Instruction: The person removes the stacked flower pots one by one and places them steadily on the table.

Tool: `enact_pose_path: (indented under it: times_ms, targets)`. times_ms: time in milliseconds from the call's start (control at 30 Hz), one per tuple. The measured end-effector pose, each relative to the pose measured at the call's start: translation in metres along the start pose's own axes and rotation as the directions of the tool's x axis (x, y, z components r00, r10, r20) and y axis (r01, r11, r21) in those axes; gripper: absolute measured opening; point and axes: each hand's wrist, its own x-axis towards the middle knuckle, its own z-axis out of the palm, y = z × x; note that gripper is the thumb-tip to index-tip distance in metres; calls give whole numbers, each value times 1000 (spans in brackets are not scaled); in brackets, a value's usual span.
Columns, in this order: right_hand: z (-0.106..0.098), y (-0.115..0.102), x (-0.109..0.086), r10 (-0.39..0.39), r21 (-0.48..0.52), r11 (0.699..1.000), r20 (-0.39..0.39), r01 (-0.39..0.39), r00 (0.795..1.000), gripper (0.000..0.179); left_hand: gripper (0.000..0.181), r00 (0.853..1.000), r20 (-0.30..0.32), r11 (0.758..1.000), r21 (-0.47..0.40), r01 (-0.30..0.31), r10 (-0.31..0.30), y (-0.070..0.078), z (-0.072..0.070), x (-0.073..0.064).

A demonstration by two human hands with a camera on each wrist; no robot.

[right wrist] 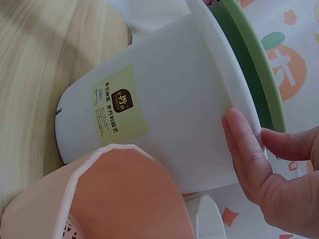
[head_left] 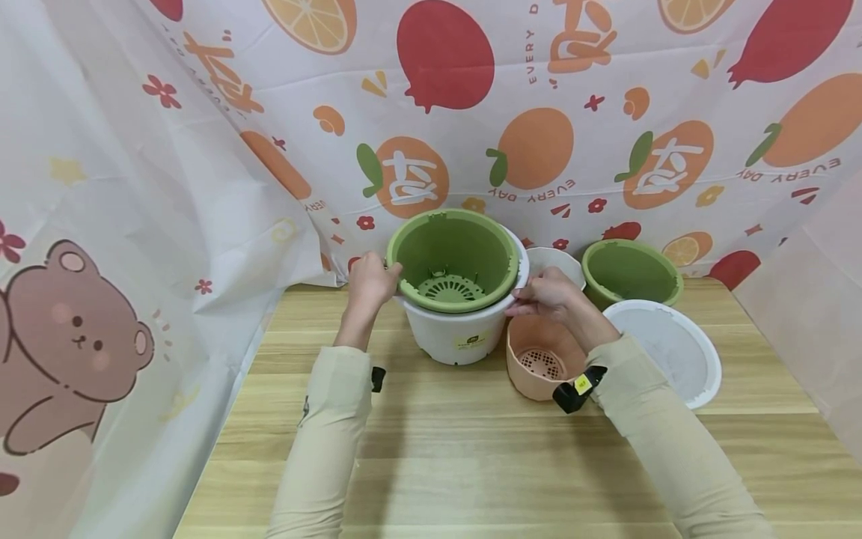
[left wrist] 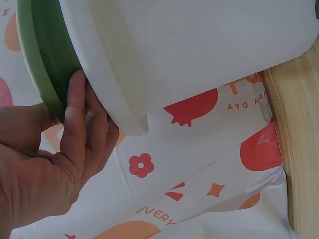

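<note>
A green flower pot (head_left: 465, 236) sits nested inside a larger white flower pot (head_left: 438, 333) at the back of the table. My left hand (head_left: 373, 281) pinches the green pot's rim at its left side, with the thumb on the rim and the fingers in the gap above the white rim, as the left wrist view shows. On the other side my right hand (right wrist: 274, 169) holds the white pot's rim, thumb at the edge and fingers along the outer wall. A yellowish label (right wrist: 119, 107) is on the white pot.
Close by on the right stands a peach pot (head_left: 521, 370), below my right hand. Behind it are a small white pot (head_left: 555, 260) and another green pot (head_left: 629, 266). A round white tray (head_left: 707, 352) leans against that green pot. Printed cloth (head_left: 465, 172) hangs behind the table (head_left: 471, 457).
</note>
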Motion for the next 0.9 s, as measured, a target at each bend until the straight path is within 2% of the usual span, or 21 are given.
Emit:
enact_pose_path:
  times_ms: [233,533,700,800,900]
  targets:
    - [1,0,0,-1,4,1000,-6,1,1000,23,29,1000,0,999,-38,6,-6,-1,0,-2]
    - [1,0,0,-4,-6,1000,-15,4,1000,28,26,1000,27,986,-163,17,-13,-3,1,-5]
    - [1,-1,0,1,11,1000,-16,-1,1000,25,31,1000,2,985,-170,5,-5,-5,0,-5]
    - [1,-1,-1,1,13,1000,-13,-1,1000,25,35,1000,3,985,-171,10,-9,-5,0,-5]
    - [1,-1,-1,-1,11,1000,-12,1,1000,26,32,1000,18,978,-208,27,-23,-4,0,-5]
